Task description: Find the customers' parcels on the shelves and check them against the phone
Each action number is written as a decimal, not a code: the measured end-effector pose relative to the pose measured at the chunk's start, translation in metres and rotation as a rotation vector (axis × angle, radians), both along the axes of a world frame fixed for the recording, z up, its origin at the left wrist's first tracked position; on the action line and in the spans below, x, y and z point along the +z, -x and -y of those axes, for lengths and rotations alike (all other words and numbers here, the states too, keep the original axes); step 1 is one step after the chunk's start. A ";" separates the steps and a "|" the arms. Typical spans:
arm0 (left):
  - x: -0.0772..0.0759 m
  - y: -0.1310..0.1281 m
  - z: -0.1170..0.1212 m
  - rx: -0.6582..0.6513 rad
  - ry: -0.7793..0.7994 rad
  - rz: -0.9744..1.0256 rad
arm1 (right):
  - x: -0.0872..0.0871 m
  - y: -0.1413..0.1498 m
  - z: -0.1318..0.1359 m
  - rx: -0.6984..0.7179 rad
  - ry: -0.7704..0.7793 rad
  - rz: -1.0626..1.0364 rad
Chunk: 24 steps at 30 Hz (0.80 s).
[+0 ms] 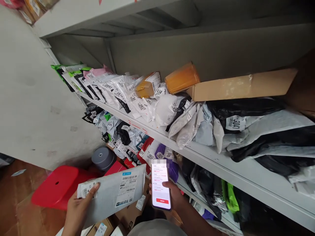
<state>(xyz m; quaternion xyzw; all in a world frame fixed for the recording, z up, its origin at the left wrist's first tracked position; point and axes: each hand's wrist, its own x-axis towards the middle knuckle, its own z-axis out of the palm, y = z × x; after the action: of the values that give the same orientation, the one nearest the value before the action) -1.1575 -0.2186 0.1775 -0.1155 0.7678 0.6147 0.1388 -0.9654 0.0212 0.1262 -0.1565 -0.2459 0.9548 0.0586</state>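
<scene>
My left hand (80,205) grips a grey mailer parcel (112,193) with white barcode labels, thumb on its near corner, low in the view. My right hand (174,196) holds a smartphone (160,185) upright with its screen lit, showing white and red content. Parcel and phone sit side by side, almost touching. Behind them a grey metal shelf (172,139) carries several numbered plastic parcels (137,98) stacked on edge.
A long cardboard box (242,85) and two tan taped packages lie on the shelf's parcels. A lower shelf holds more bags. A red plastic stool (57,185) and a grey round bin (103,158) stand on the floor at left, cardboard boxes below my hands.
</scene>
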 end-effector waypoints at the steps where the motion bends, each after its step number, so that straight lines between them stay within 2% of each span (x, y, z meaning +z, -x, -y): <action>1: -0.004 0.000 0.005 0.023 0.007 -0.020 | -0.006 -0.002 -0.002 0.000 -0.007 0.006; 4: -0.019 -0.003 0.009 0.117 -0.050 0.013 | -0.018 -0.014 -0.008 0.016 -0.022 0.020; 8: -0.036 -0.017 -0.015 0.169 -0.236 0.192 | -0.023 -0.033 -0.017 0.059 -0.036 0.002; 12: -0.045 -0.025 -0.044 0.136 -0.396 0.177 | -0.009 -0.053 -0.027 0.051 -0.074 -0.007; 16: -0.047 -0.024 -0.065 0.061 -0.411 0.062 | 0.014 -0.071 -0.032 -0.008 -0.117 0.033; 20: -0.044 -0.033 -0.092 -0.112 -0.393 0.011 | 0.028 -0.080 -0.026 -0.082 -0.199 0.145; 22: -0.043 -0.039 -0.106 -0.275 -0.376 -0.012 | 0.032 -0.083 -0.022 -0.162 -0.252 0.247; 24: -0.047 -0.039 -0.120 -0.500 -0.325 -0.058 | 0.035 -0.089 -0.019 -0.275 -0.289 0.378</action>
<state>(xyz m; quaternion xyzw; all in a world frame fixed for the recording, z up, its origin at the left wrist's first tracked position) -1.1185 -0.0990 0.1306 0.1185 0.6675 0.6795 0.2803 -0.8760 0.0405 0.1616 -0.3540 -0.3627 0.8466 0.1626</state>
